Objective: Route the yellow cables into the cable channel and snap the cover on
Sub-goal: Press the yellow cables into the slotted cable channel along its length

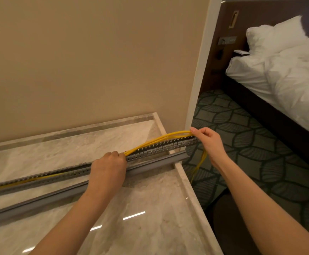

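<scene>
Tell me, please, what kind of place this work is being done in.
Most likely a hotel room: a white-sheeted bed, a leaf-patterned carpet, and a polished marble counter as the work surface.

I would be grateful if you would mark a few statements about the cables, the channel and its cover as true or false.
1. The cover is snapped onto the channel. False: it lies on the counter beside the open channel.
2. The right hand pinches the yellow cables near the channel's right end. True.
3. Between the hands the cables arch above the channel. True.
4. Past the right hand the cables rest on the bed. False: they hang down past the counter's edge toward the carpet.
5. Left of the left hand, the cables lie in the channel. True.
</scene>
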{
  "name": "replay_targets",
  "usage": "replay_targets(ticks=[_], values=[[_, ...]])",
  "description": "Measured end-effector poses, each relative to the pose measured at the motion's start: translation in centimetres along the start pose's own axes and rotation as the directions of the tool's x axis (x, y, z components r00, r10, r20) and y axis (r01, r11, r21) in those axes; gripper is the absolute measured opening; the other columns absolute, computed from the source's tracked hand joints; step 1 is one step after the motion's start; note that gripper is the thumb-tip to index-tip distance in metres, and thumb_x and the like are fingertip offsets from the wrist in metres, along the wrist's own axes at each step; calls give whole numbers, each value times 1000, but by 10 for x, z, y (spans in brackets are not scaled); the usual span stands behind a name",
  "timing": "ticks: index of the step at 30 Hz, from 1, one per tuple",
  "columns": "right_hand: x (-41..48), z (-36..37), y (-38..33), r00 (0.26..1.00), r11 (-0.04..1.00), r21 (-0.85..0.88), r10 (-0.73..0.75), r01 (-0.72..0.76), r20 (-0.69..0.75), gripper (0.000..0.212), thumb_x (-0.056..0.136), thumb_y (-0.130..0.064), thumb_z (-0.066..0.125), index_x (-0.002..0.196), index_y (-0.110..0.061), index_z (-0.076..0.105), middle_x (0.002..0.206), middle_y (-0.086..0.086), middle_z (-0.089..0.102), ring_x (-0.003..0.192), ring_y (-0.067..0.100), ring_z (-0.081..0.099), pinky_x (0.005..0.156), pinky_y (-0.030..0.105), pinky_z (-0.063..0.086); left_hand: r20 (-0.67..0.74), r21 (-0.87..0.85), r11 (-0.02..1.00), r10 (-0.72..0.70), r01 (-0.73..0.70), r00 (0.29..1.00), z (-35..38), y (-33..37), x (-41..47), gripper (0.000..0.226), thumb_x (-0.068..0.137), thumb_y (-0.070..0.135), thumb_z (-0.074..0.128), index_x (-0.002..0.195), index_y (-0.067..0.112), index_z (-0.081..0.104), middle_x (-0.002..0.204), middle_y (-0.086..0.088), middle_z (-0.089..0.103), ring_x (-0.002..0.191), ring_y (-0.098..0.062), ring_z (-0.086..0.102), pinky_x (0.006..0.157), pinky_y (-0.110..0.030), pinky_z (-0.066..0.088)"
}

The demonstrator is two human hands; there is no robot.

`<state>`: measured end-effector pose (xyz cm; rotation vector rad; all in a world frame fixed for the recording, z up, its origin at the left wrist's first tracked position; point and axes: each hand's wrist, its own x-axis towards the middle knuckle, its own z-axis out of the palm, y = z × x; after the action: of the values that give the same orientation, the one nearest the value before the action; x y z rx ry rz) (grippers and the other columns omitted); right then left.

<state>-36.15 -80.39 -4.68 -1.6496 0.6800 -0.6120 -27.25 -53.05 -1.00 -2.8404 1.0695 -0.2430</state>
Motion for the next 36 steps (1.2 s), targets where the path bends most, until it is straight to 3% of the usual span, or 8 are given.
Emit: replay_targets(ticks=[4, 11, 13, 16, 19, 23, 27, 36], values=[[-4, 2, 7, 997, 998, 10, 68, -68, -38, 31, 77, -42, 69, 76, -13, 58, 66, -2, 53, 62, 7, 48, 63, 21, 40, -20, -12, 1000, 22, -22, 1000, 2, 0, -7, 6, 78, 12, 67, 83, 10, 65, 70, -6, 65, 62, -25, 61, 45, -29, 39], [-7, 4, 8, 980, 981, -28, 193, -192, 37, 27, 82, -42, 64, 82, -15, 64, 71, -7, 57, 71, 8, 50, 64, 23, 37, -80, -122, 992, -31, 21, 996, 4, -1, -2, 25, 93, 34, 43, 100, 18, 61, 90, 1, 63, 84, -19, 57, 60, -29, 41], [-8, 4, 4, 993, 989, -92, 117, -116, 2, 25, 85, -39, 62, 90, -15, 63, 81, -4, 60, 81, 12, 54, 67, 23, 40, -83, -171, 985, -37, 22, 996, 4, -2, 0, 26, 92, 36, 45, 100, 18, 61, 89, 1, 63, 84, -19, 56, 60, -29, 41], [-13, 7, -10, 982, 937, -320, -171, 137, -79, 19, 88, -31, 58, 100, -17, 61, 98, -2, 62, 96, 14, 54, 81, 27, 42, -76, -207, 978, -44, 27, 996, 4, -4, 3, 26, 91, 37, 47, 99, 17, 63, 88, 0, 61, 85, -19, 55, 60, -29, 41], [-23, 19, -32, 920, 786, -488, -378, 380, 107, 23, 90, -29, 56, 109, -18, 62, 108, -3, 62, 105, 11, 52, 88, 24, 37, -66, -219, 975, -51, 36, 997, 5, -5, 5, 26, 90, 37, 49, 100, 18, 64, 90, 0, 61, 88, -19, 55, 59, -29, 40], [-40, 44, -40, 786, 552, -567, -344, 612, 513, 42, 93, -36, 49, 132, -19, 49, 138, 1, 50, 127, 16, 43, 106, 28, 28, -27, -205, 978, -48, 41, 998, 8, -4, 6, 28, 90, 36, 48, 100, 16, 65, 93, -2, 57, 91, -22, 54, 60, -30, 40], [-52, 59, -27, 713, 314, -642, -230, 699, 663, 54, 96, -46, 33, 145, -24, 24, 154, -1, 22, 143, 15, 13, 116, 37, 1, -33, -229, 972, -57, 48, 998, 9, -4, 5, 28, 91, 35, 48, 97, 14, 66, 91, -2, 57, 90, -23, 55, 61, -32, 43], [-56, 61, -18, 715, 270, -663, -206, 698, 669, 71, 90, -62, 20, 148, -24, 6, 157, 2, 5, 144, 18, -3, 113, 34, -8, -67, -110, 993, -38, 31, 997, 2, 1, 8, 29, 91, 37, 44, 98, 18, 65, 93, 1, 62, 91, -20, 55, 61, -31, 40]])
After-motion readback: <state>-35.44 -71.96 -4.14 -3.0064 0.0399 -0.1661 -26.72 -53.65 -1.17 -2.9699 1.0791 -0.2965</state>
